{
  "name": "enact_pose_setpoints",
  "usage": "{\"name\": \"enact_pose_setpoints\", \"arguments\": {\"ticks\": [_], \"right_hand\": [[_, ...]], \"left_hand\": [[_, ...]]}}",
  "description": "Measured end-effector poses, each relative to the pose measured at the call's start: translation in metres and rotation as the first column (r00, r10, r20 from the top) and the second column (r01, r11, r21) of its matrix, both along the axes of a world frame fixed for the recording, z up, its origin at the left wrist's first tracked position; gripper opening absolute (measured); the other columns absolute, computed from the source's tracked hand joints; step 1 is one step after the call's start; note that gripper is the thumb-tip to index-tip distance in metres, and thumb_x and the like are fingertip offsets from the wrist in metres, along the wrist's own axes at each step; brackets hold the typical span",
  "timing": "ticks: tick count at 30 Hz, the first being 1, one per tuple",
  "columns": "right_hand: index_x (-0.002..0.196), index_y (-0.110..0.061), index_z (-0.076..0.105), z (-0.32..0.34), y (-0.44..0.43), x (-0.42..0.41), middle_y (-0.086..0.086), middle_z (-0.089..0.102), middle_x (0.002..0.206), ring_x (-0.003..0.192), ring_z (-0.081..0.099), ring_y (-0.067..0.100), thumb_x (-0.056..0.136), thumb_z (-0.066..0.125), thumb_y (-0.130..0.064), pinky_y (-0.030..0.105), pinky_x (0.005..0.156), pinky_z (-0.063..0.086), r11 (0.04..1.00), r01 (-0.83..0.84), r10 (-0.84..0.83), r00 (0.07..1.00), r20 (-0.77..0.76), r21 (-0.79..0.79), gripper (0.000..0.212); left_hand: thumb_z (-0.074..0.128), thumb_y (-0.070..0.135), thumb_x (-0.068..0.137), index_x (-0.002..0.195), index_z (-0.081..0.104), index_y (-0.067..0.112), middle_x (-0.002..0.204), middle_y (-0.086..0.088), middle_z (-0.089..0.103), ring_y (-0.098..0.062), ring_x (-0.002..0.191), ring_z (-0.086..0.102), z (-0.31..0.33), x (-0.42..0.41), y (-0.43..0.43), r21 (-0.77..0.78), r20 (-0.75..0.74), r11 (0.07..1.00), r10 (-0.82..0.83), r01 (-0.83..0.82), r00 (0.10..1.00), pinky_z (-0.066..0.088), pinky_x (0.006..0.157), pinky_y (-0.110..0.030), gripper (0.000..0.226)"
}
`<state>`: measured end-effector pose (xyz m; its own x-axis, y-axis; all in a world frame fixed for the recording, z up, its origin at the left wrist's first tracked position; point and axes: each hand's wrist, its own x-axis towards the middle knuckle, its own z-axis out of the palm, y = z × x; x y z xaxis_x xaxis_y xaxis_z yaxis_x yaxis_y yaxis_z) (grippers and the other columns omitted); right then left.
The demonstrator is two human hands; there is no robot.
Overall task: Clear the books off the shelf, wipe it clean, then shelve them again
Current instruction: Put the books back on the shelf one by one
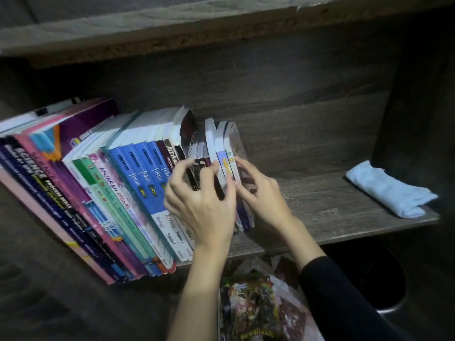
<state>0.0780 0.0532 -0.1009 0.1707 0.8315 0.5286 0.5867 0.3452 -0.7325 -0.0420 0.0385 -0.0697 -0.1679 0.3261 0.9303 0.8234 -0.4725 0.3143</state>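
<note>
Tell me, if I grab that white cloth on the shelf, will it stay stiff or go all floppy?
Probably floppy: the white cloth lies soft and folded with rumpled edges on the shelf. It likely weighs little, as it looks thin. It shouldn't roll or tip, since it rests flat.

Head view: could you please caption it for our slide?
Both hands handle slim books on the shelf; folded cloth lies right.

Two bare hands, left hand (pixel 204 207) with bare forearm, right hand (pixel 263 195) above a black long sleeve (pixel 344 303)
</note>
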Motion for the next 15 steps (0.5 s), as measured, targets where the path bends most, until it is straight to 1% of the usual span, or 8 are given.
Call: {"name": "enact_pose_setpoints", "arguments": {"ticks": [2,4,5,7,8,9,12,15], "right_hand": [[0.142,-0.038,0.038,-0.001,-0.001,0.0,0.007,0.063,0.126,0.112,0.062,0.026,0.085,0.045,-0.063,0.045,0.089,0.052,0.999,0.04,-0.04,0.997,0.071,0.0,0.062],[0.144,-0.033,0.037,-0.001,-0.003,-0.001,0.011,0.066,0.121,0.108,0.064,0.029,0.088,0.048,-0.057,0.045,0.089,0.052,0.998,0.056,-0.056,0.992,0.113,0.001,0.061],[0.145,-0.031,0.037,-0.001,-0.003,-0.002,0.012,0.066,0.12,0.107,0.064,0.029,0.09,0.05,-0.053,0.046,0.089,0.052,0.999,0.052,-0.052,0.992,0.117,0.002,0.06],[0.145,-0.027,0.037,0.0,-0.004,-0.002,0.012,0.066,0.12,0.107,0.065,0.028,0.093,0.052,-0.047,0.046,0.091,0.051,0.999,0.047,-0.048,0.992,0.114,0.007,0.058],[0.146,-0.027,0.037,0.001,-0.004,-0.002,0.013,0.066,0.121,0.107,0.065,0.028,0.093,0.052,-0.045,0.046,0.092,0.05,0.999,0.048,-0.049,0.992,0.114,0.008,0.058],[0.146,-0.027,0.036,0.002,-0.005,-0.003,0.013,0.065,0.121,0.107,0.065,0.029,0.093,0.052,-0.044,0.046,0.093,0.049,0.999,0.051,-0.052,0.992,0.119,0.006,0.058],[0.146,-0.026,0.035,0.003,-0.006,-0.003,0.014,0.065,0.122,0.106,0.064,0.032,0.094,0.052,-0.043,0.046,0.094,0.048,0.998,0.061,-0.059,0.989,0.139,-0.009,0.058],[0.145,-0.026,0.037,0.002,-0.006,-0.004,0.014,0.066,0.119,0.104,0.065,0.031,0.094,0.053,-0.042,0.046,0.093,0.048,0.998,0.064,-0.063,0.991,0.12,-0.006,0.057]], "left_hand": [[0.074,0.017,0.074,0.09,0.066,0.009,0.103,-0.009,0.058,-0.021,0.095,0.051,0.0,-0.001,-0.001,0.02,0.016,0.994,-0.104,0.104,0.994,0.045,0.077,-0.037,0.019],[0.074,0.007,0.075,0.089,0.067,0.005,0.091,-0.009,0.061,-0.019,0.082,0.058,0.001,-0.003,-0.002,0.034,0.052,0.98,-0.196,0.194,0.979,0.051,0.069,-0.035,0.016],[0.074,0.004,0.074,0.088,0.068,0.004,0.088,-0.01,0.061,-0.017,0.078,0.059,0.002,-0.003,-0.004,0.034,0.08,0.974,-0.226,0.224,0.971,0.052,0.069,-0.032,0.015],[0.075,0.001,0.074,0.087,0.069,0.001,0.085,-0.011,0.062,-0.012,0.075,0.057,0.007,-0.004,-0.008,0.03,0.13,0.961,-0.275,0.273,0.953,0.046,0.074,-0.011,0.015],[0.075,0.0,0.074,0.088,0.07,0.001,0.084,-0.011,0.062,-0.011,0.075,0.057,0.01,-0.005,-0.01,0.033,0.149,0.954,-0.3,0.298,0.942,0.043,0.075,-0.005,0.015],[0.074,-0.001,0.074,0.089,0.071,0.001,0.084,-0.01,0.063,-0.01,0.074,0.057,0.013,-0.006,-0.013,0.039,0.167,0.946,-0.325,0.323,0.931,0.041,0.074,-0.003,0.016],[0.071,0.0,0.072,0.092,0.072,0.007,0.085,-0.005,0.061,-0.005,0.07,0.056,0.024,-0.012,-0.019,0.066,0.227,0.924,-0.381,0.376,0.896,0.045,0.068,-0.009,0.021],[0.067,0.002,0.072,0.1,0.067,0.011,0.094,-0.002,0.057,0.001,0.073,0.053,0.028,-0.015,-0.025,0.018,0.298,0.909,-0.402,0.416,0.866,0.047,0.063,-0.012,0.029]]}}
